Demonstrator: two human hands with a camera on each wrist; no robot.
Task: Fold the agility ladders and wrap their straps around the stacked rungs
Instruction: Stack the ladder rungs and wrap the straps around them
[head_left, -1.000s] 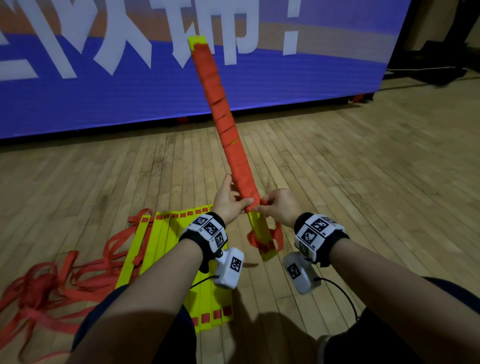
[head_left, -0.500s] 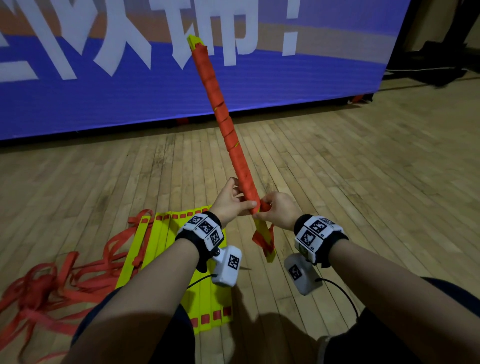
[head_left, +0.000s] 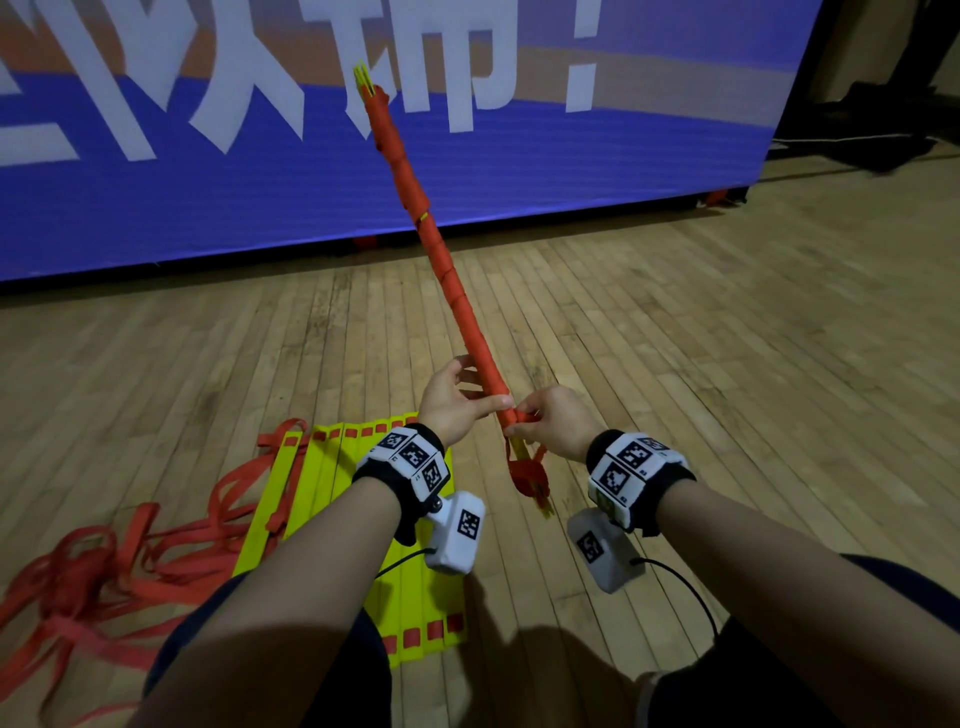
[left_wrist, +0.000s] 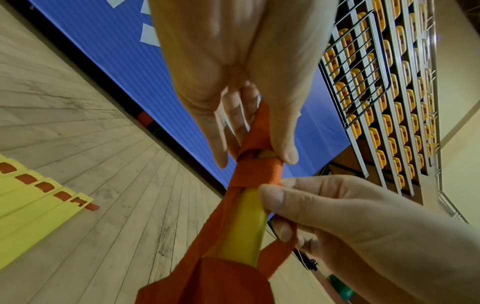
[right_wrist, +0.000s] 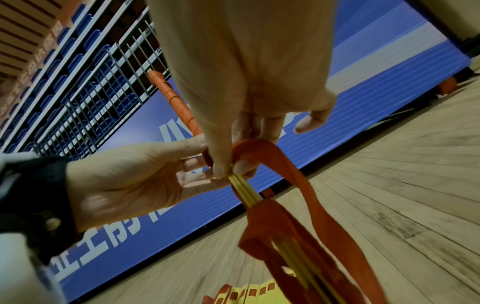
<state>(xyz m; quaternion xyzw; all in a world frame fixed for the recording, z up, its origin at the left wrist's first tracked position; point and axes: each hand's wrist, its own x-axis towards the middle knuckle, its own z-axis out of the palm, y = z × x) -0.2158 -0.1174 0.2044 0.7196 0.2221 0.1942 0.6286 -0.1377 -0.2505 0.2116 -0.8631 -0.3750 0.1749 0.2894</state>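
A long bundle of stacked yellow rungs (head_left: 454, 291), wound in orange strap, slants up and away from me. My left hand (head_left: 478, 395) grips its wrapped part near the lower end, thumb and fingers around it (left_wrist: 257, 164). Just below, my right hand (head_left: 519, 423) pinches the orange strap (right_wrist: 285, 164) against the bare yellow rungs (left_wrist: 249, 216). Loose strap loops (head_left: 527, 473) hang under the right hand. The bundle's yellow tip (head_left: 363, 78) sticks out at the top.
A second ladder lies on the wooden floor at lower left, its yellow rungs (head_left: 358, 467) side by side and its orange straps (head_left: 104, 566) in a tangle. A large blue banner (head_left: 208, 197) closes off the back. My knees are at the bottom edge.
The bundle has turned about its length, from its broad face to its narrow edge, and its top has leaned slightly left. Both hands keep their hold at the same spot.
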